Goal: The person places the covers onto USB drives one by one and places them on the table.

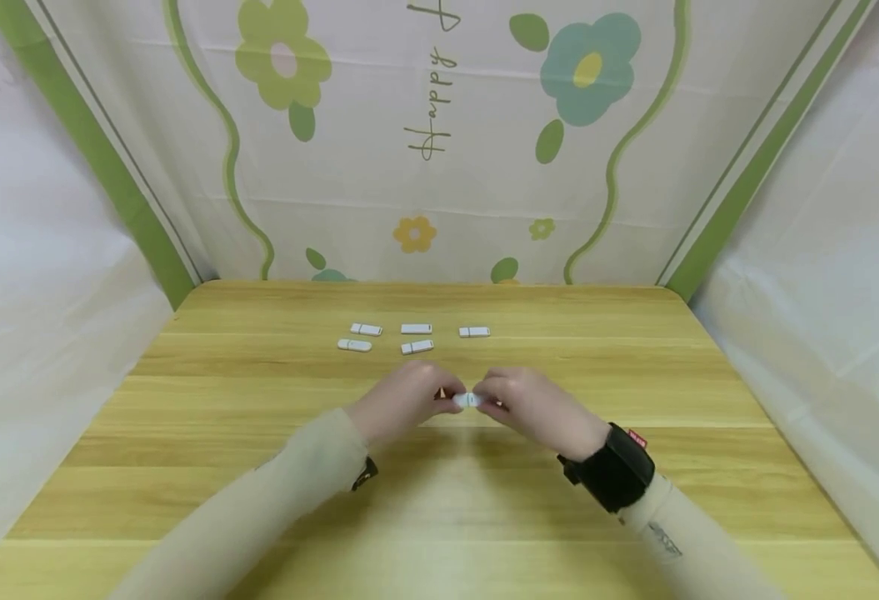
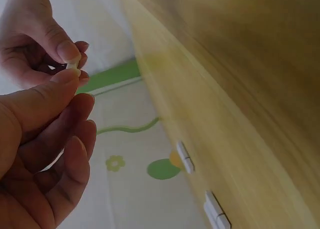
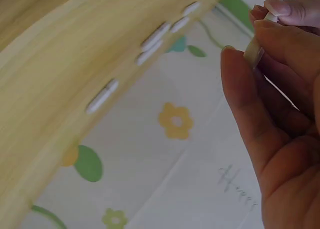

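A white USB flash drive (image 1: 469, 400) is held level above the table between both hands in the head view. My left hand (image 1: 407, 403) pinches its left end between thumb and finger. At the other end, my right hand (image 1: 542, 410) pinches it the same way. A thin seam crosses the drive near its middle. The left wrist view shows both thumbs close together on the drive (image 2: 73, 66), mostly hidden by fingertips. From the right wrist, a pale flat part of the drive (image 3: 253, 52) shows between thumb and fingers.
Several more white USB flash drives lie farther back on the wooden table (image 1: 184, 400): a left pair (image 1: 367, 330), a middle pair (image 1: 417, 347) and a single drive (image 1: 474, 332) to the right. A flowered cloth (image 1: 364, 175) hangs behind, with white cloth sides.
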`<move>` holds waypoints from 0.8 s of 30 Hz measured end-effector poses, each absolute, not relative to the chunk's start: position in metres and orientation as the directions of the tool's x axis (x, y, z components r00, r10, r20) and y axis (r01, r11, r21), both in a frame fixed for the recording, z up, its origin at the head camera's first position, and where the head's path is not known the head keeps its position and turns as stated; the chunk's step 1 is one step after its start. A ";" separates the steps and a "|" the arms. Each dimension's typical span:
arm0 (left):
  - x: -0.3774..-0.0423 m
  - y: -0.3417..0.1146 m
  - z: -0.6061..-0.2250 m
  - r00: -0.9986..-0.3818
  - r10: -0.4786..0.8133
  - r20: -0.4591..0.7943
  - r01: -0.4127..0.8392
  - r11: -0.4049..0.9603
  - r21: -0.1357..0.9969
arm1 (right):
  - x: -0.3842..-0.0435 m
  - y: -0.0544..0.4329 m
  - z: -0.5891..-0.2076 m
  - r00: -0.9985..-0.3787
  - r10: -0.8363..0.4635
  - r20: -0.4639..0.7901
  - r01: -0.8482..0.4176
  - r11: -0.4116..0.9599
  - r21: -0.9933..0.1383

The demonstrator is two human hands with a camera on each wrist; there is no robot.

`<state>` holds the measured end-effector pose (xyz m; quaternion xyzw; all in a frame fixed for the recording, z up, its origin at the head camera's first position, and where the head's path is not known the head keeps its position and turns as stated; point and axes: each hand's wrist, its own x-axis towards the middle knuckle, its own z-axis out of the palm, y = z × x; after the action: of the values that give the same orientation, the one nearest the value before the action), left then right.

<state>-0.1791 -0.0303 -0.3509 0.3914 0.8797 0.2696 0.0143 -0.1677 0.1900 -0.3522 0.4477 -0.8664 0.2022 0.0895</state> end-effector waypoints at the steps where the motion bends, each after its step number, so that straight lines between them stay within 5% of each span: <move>1: -0.186 -0.027 -0.352 -0.696 0.698 0.167 0.676 0.559 0.480 | -0.174 0.192 -0.353 -0.603 -0.732 0.317 -0.796 0.530 -0.292; 9: -0.243 0.000 -0.367 -0.745 0.667 0.006 0.582 0.645 0.495 | -0.226 0.205 -0.365 -0.703 -0.684 0.196 -0.702 0.622 -0.346; 24: -0.286 0.021 -0.377 -0.797 0.602 -0.056 0.535 0.746 0.396 | -0.288 0.203 -0.382 -0.741 -0.670 0.047 -0.655 0.705 -0.273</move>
<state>-0.2864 0.0209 -0.3772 0.3057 0.9300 0.1833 0.0903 -0.2876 0.2025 -0.3816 0.3590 -0.9228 0.1371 -0.0279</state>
